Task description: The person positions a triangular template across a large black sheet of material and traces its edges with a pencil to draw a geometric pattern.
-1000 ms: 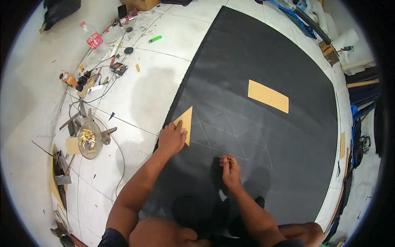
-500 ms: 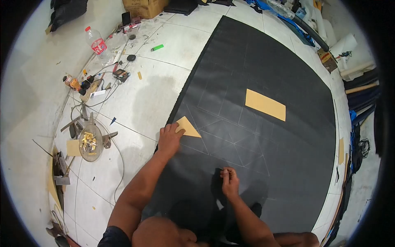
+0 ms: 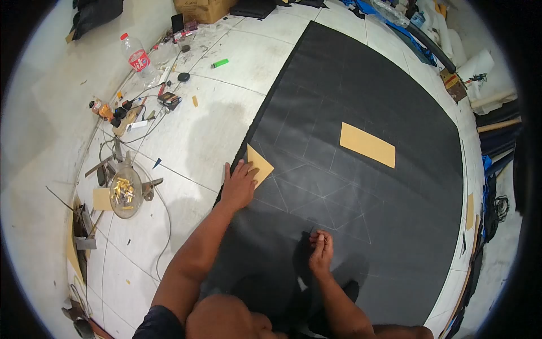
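My left hand (image 3: 239, 184) lies with its fingers spread at the left edge of a large black sheet (image 3: 406, 226). Its fingertips press on a triangular piece of yellow card (image 3: 259, 164), covering part of it. Thin pale lines form rectangles and triangles on the sheet. My right hand (image 3: 321, 252) is raised over the sheet nearer to me, its fingers pinched on a thin stick-like thing (image 3: 311, 230) whose kind I cannot make out. A yellow card rectangle (image 3: 367, 145) lies flat farther off on the sheet.
On the white tiled floor at left are a glass bowl of cigarette butts (image 3: 126, 193), a plastic bottle (image 3: 139, 58), cables and a green lighter (image 3: 220, 63). A cardboard box (image 3: 204, 9) stands at the back. Rolls and dark cloth (image 3: 499, 135) line the right wall.
The triangular card has been turned and shifted up along the sheet's left edge under my left hand. My right hand has moved slightly to the right, still pinched.
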Demonstrator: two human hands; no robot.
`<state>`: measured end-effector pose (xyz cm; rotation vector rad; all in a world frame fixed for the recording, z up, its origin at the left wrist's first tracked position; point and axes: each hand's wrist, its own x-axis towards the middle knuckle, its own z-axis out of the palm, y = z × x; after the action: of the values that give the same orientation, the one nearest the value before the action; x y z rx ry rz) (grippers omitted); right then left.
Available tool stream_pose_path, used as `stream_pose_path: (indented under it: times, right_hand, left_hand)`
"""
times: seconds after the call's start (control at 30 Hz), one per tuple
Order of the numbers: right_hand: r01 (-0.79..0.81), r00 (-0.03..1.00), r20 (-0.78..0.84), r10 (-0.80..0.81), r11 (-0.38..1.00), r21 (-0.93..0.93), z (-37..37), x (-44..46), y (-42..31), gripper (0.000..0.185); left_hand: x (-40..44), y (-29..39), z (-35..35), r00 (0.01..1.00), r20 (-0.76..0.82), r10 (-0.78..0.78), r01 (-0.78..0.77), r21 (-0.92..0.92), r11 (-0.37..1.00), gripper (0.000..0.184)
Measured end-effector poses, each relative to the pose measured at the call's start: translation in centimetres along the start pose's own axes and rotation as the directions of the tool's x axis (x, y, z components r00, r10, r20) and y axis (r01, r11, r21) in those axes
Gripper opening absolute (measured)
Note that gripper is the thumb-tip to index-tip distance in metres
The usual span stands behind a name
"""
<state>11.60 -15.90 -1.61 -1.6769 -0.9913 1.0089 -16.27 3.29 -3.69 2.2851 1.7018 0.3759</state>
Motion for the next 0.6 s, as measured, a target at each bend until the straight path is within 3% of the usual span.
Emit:
stream_pose_path:
  times: [0.13, 0.23, 0.3, 0.43, 0.6]
  right_hand:
    - [0.246, 0.967, -0.029, -0.251, 0.961, -0.126, -0.1, 0.2, 0.4, 0.025]
    - [0.309, 0.949, 0.017, -0.315, 0.917, -0.251, 0.1, 0.2, 0.4, 0.024]
    - [0.325, 0.944, 0.056, -0.325, 0.889, -0.323, 0.0, 0.3, 1.2, 0.023]
    - [0.351, 0.935, 0.147, -0.322, 0.785, -0.511, 0.5, 0.2, 1.0, 0.023]
    - [0.347, 0.936, 0.157, -0.314, 0.761, -0.548, 0.7, -0.2, 1.3, 0.023]
  left_hand:
    - [0.1, -1.9, -1.0, 0.998, 0.056, 0.019, -0.015, -0.082, 0.997, 0.038]
    - [1.5, -3.3, -1.9, 0.994, 0.095, 0.055, -0.053, -0.019, 0.998, 0.039]
    - [2.6, -4.6, -2.2, 0.998, 0.044, 0.05, -0.038, -0.237, 0.971, 0.04]
    - [3.7, -5.2, -4.0, 0.993, 0.069, 0.092, -0.084, -0.119, 0.989, 0.042]
    - [4.6, -5.9, -4.4, 0.974, 0.172, 0.149, -0.135, -0.088, 0.987, 0.045]
